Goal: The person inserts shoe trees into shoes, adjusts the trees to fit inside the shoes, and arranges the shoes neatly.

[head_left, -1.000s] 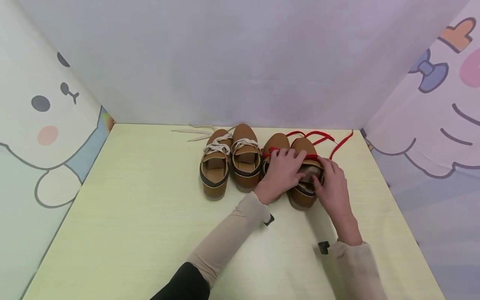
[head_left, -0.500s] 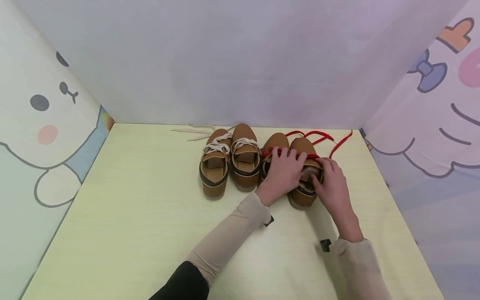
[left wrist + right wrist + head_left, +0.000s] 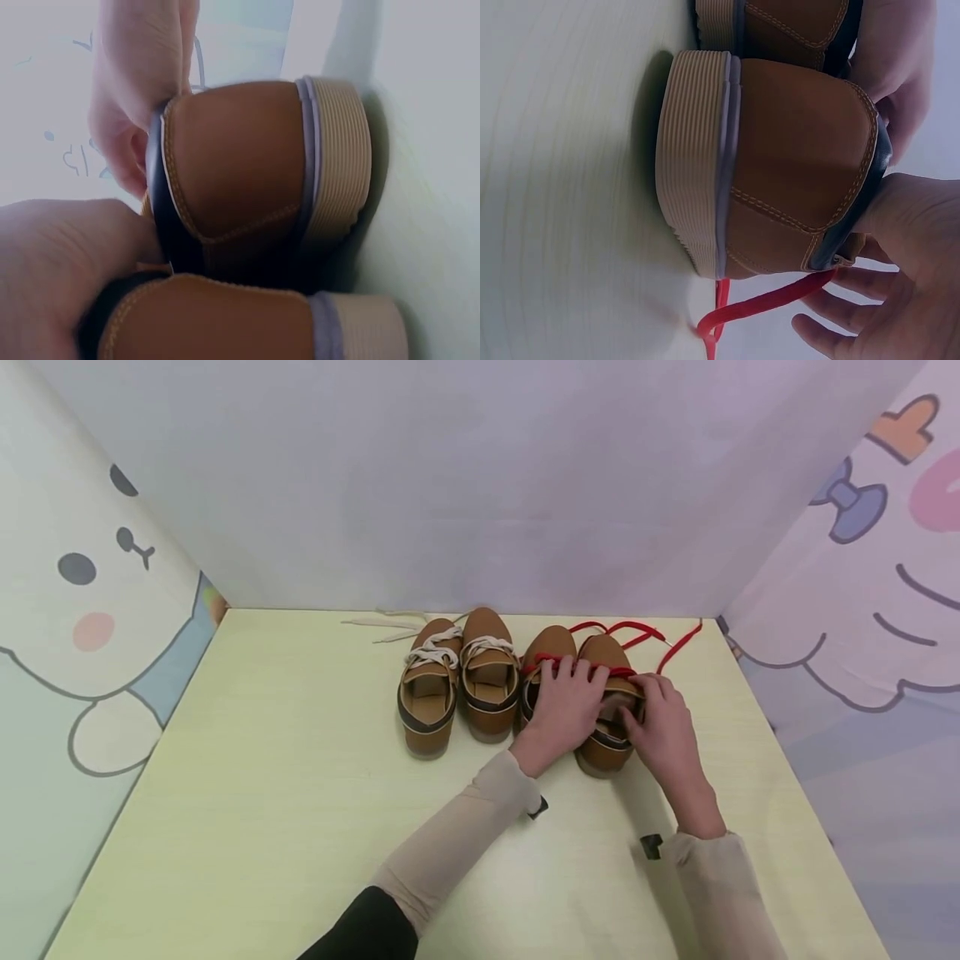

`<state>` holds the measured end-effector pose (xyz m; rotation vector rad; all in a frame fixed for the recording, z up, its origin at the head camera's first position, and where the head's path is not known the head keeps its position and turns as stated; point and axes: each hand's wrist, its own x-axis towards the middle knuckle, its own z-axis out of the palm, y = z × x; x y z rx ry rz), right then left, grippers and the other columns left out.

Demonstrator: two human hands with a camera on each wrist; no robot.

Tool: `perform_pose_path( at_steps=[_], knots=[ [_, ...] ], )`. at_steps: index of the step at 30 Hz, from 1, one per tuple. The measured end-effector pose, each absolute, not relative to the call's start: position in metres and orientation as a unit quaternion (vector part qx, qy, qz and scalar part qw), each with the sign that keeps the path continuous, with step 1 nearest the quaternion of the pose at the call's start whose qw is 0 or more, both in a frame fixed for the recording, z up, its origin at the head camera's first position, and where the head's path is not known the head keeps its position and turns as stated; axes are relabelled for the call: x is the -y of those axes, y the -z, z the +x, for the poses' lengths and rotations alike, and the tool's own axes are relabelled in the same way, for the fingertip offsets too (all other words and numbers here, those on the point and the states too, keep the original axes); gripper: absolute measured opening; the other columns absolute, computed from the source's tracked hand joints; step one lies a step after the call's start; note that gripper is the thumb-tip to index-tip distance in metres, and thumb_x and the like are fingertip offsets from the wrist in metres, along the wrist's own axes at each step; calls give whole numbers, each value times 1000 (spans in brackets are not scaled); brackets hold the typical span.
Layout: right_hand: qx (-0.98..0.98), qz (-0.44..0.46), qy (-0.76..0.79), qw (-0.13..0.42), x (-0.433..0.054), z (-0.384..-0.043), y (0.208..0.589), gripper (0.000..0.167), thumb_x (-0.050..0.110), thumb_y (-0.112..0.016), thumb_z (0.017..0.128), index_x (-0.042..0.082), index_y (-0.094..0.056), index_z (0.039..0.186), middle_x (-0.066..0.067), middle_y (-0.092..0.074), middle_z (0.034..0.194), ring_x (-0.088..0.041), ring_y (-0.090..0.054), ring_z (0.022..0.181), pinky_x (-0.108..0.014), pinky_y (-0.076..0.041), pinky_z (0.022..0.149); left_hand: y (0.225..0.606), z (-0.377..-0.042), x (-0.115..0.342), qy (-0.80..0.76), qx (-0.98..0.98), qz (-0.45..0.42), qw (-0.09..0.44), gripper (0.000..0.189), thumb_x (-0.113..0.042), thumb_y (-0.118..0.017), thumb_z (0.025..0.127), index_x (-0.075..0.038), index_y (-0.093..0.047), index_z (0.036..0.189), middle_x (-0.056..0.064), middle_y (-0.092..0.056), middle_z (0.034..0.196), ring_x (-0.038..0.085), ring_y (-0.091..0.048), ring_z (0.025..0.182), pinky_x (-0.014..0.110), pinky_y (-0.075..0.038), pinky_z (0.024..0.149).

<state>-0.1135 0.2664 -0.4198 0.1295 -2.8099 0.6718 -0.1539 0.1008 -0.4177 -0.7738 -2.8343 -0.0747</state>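
Two brown shoes with red laces stand side by side, toes away from me. My left hand [image 3: 564, 710] reaches across the left one [image 3: 551, 643], its thumb in the opening of the rightmost shoe [image 3: 603, 758] and its fingers by the red lacing. The right hand [image 3: 667, 727] grips that rightmost shoe's right side, thumb inside the collar and fingers outside. Its heel [image 3: 236, 157] shows in the left wrist view, between the hands. From the right wrist view, a red lace [image 3: 780, 300] hangs down the side. My left hand covers much of the left red-laced shoe.
A second brown pair with white laces stands just left, a shoe [image 3: 427, 739] and its mate [image 3: 489, 727]. White lace ends [image 3: 397, 631] and red lace ends [image 3: 637, 631] lie near the back edge. Printed cloth walls surround the pale table [image 3: 262, 760].
Both hands stay on the rightmost shoe with almost no movement. The head view has shifted slightly. Shoes and laces keep their places.
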Motion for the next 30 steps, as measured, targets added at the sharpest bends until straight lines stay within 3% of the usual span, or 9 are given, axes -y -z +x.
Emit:
perform_pose_path(
  at_steps=[10,18,30],
  knots=[
    [957,102,-227,152,-271,-117,426,54,-2,-78,87,-8,-54,136,-33,-51,137,-53,-47,124,-67,-39,106,418,-119,-87,44,949,-270,153,40,-36,-58,102,-23,-59,139,5,-59,145,33,-45,147,53,-41,118],
    [953,113,-237,149,-271,-120,425,53,-4,-77,87,-7,-56,135,-33,-52,139,-55,-47,127,-70,-37,107,428,-110,-81,12,947,-288,145,37,-45,-53,105,-31,-66,137,2,-56,147,35,-35,153,54,-37,121],
    [958,102,-229,137,-270,-119,426,52,-2,-77,88,-6,-57,136,-32,-53,139,-55,-47,127,-70,-39,107,433,-110,-79,-12,947,-290,137,42,-51,-42,109,-32,-66,138,1,-49,154,32,-34,152,54,-34,122]
  ],
)
